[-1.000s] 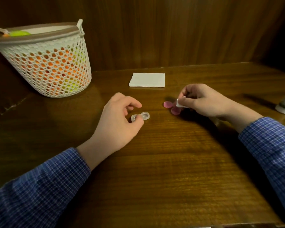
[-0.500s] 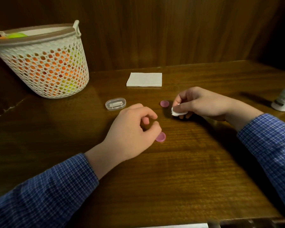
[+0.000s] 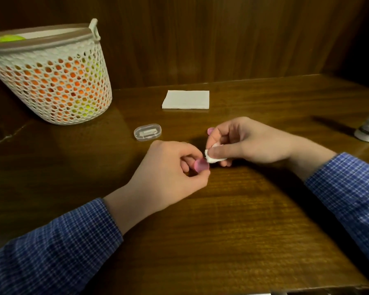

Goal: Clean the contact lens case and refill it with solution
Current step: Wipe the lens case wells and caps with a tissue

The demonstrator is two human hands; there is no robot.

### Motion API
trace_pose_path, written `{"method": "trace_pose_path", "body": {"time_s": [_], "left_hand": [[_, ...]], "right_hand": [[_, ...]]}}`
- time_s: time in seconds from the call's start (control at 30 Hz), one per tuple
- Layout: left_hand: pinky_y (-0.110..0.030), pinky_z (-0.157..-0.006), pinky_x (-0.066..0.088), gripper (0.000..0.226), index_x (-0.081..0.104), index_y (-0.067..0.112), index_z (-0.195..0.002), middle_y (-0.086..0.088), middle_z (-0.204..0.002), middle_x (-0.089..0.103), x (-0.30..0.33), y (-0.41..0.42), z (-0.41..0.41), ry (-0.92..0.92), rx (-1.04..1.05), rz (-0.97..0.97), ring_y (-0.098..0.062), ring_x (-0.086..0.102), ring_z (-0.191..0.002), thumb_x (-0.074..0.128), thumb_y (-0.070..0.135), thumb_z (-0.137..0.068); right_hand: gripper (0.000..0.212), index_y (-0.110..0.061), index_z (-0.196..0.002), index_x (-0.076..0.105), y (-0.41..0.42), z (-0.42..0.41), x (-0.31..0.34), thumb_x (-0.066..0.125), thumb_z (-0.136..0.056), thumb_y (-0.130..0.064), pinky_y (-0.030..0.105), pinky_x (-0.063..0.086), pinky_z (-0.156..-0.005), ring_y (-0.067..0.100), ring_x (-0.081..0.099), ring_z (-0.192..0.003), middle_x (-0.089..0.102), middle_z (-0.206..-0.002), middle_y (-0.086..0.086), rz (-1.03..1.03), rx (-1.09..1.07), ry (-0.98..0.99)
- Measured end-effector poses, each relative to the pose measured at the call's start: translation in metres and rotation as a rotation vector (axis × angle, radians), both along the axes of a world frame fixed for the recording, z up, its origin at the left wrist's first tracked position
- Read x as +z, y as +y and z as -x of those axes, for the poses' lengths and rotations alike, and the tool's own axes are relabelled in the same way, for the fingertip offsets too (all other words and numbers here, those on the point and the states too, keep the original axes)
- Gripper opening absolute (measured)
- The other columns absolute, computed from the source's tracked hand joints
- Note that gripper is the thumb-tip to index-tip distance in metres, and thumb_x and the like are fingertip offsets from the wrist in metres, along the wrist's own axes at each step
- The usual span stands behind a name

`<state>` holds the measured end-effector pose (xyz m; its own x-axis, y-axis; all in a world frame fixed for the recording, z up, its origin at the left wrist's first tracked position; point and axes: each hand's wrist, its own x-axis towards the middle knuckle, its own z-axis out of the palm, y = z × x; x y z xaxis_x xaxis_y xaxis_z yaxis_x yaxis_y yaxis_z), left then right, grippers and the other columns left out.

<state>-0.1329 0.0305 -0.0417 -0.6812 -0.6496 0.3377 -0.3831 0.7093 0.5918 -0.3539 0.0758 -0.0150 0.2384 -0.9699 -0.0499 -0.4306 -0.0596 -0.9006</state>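
Left hand (image 3: 168,171) pinched pink cap (image 3: 201,165); right hand (image 3: 243,141) pinched white wad (image 3: 213,157) touching it, mid-worktop (image 3: 243,220).

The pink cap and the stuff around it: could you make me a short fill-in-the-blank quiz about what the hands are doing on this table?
1. The left hand pinches a small pink ____ in its fingers.
2. The right hand holds a wad of white ____ right beside the pink cap.
3. A second pink cap peeks out behind the ____ hand.
4. The white basket stands at the table's far ____ side.

Missing words: cap; tissue; right; left
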Motion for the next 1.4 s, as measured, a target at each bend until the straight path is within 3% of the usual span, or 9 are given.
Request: {"method": "trace_pose_path", "body": {"time_s": [0.13, 0.33, 0.47, 0.67, 0.8, 0.97, 1.07, 1.23, 1.4], "left_hand": [[-0.015, -0.056, 0.057, 0.027, 0.08, 0.025, -0.099, 0.01, -0.073, 0.073, 0.0, -0.004, -0.001, 0.157, 0.058, -0.073, -0.009, 0.069, -0.062, 0.084, 0.009, -0.078], [-0.022, -0.068, 0.063, 0.035, 0.077, 0.02, -0.111, 0.008, -0.089, 0.077, 0.003, -0.006, -0.001, 0.249, 0.021, -0.131, -0.01, 0.075, -0.078, 0.086, 0.009, -0.079], [-0.027, -0.078, 0.064, 0.04, 0.076, 0.015, -0.118, 0.005, -0.1, 0.077, 0.004, -0.011, -0.001, 0.287, 0.014, -0.183, -0.01, 0.075, -0.089, 0.084, 0.008, -0.08], [-0.014, -0.079, 0.059, 0.037, 0.07, 0.034, -0.114, 0.021, -0.1, 0.072, 0.008, -0.011, 0.0, 0.219, 0.021, -0.145, 0.005, 0.071, -0.094, 0.082, 0.017, -0.083], [-0.019, -0.078, 0.062, 0.036, 0.075, 0.028, -0.115, 0.017, -0.098, 0.074, 0.008, -0.012, -0.001, 0.185, 0.022, -0.149, 0.001, 0.073, -0.09, 0.083, 0.016, -0.082], [-0.016, -0.078, 0.06, 0.035, 0.077, 0.025, -0.115, 0.016, -0.099, 0.075, 0.009, -0.009, -0.002, 0.146, 0.008, -0.168, 0.001, 0.072, -0.091, 0.084, 0.016, -0.081], [-0.016, -0.075, 0.061, 0.036, 0.077, 0.023, -0.113, 0.014, -0.097, 0.076, 0.008, -0.012, -0.002, 0.151, 0.036, -0.217, 0.001, 0.073, -0.087, 0.086, 0.015, -0.08], [-0.02, -0.072, 0.062, 0.029, 0.079, 0.019, -0.108, 0.006, -0.087, 0.08, 0.009, -0.021, -0.004, 0.155, 0.001, -0.366, -0.007, 0.077, -0.08, 0.084, 0.013, -0.08], [-0.024, -0.071, 0.062, 0.028, 0.078, 0.014, -0.106, -0.008, -0.09, 0.081, 0.015, -0.032, -0.01, 0.157, -0.152, -0.697, -0.018, 0.077, -0.08, 0.076, 0.024, -0.08]], "right_hand": [[0.03, -0.003, -0.099, 0.074, 0.002, -0.016, -0.008, 0.076, -0.08, -0.026, 0.027, 0.061, -0.071, 0.022, 0.072, -0.074, 0.077, -0.085, 0.013, 0.162, -0.073, -0.038], [0.011, -0.002, -0.096, 0.073, 0.002, -0.024, -0.015, 0.075, -0.088, -0.009, 0.029, 0.062, -0.071, 0.027, 0.075, -0.078, 0.078, -0.086, 0.015, 0.267, -0.182, -0.119], [0.007, -0.007, -0.095, 0.074, 0.002, -0.026, -0.016, 0.076, -0.089, -0.01, 0.027, 0.062, -0.068, 0.026, 0.075, -0.076, 0.078, -0.084, 0.012, 0.309, -0.263, -0.181], [0.008, -0.013, -0.09, 0.078, -0.001, -0.025, -0.018, 0.077, -0.09, -0.021, 0.02, 0.055, -0.061, 0.013, 0.069, -0.065, 0.076, -0.076, 0.007, 0.119, -0.259, -0.2], [0.009, -0.01, -0.095, 0.08, -0.001, -0.02, -0.014, 0.077, -0.088, -0.015, 0.023, 0.058, -0.067, 0.014, 0.068, -0.07, 0.076, -0.08, 0.01, 0.016, -0.196, -0.261], [0.004, -0.019, -0.088, 0.079, 0.004, -0.024, -0.012, 0.076, -0.09, -0.022, 0.04, 0.056, -0.101, 0.012, 0.071, -0.073, 0.077, -0.078, -0.001, 0.169, -0.214, 0.029], [0.004, -0.024, -0.089, 0.077, 0.005, -0.032, -0.018, 0.076, -0.09, -0.028, 0.036, 0.059, -0.091, 0.011, 0.071, -0.081, 0.076, -0.084, -0.006, 0.314, -0.268, 0.141], [0.014, -0.022, -0.094, 0.077, 0.008, -0.036, -0.023, 0.072, -0.089, -0.033, 0.019, 0.055, -0.075, 0.003, 0.068, -0.085, 0.073, -0.089, -0.014, 0.569, -0.308, 0.259], [0.013, -0.005, -0.1, 0.077, 0.009, -0.034, -0.02, 0.072, -0.092, -0.013, 0.031, 0.056, -0.071, 0.016, 0.066, -0.084, 0.07, -0.094, 0.006, 0.865, -0.173, 0.421]]}}
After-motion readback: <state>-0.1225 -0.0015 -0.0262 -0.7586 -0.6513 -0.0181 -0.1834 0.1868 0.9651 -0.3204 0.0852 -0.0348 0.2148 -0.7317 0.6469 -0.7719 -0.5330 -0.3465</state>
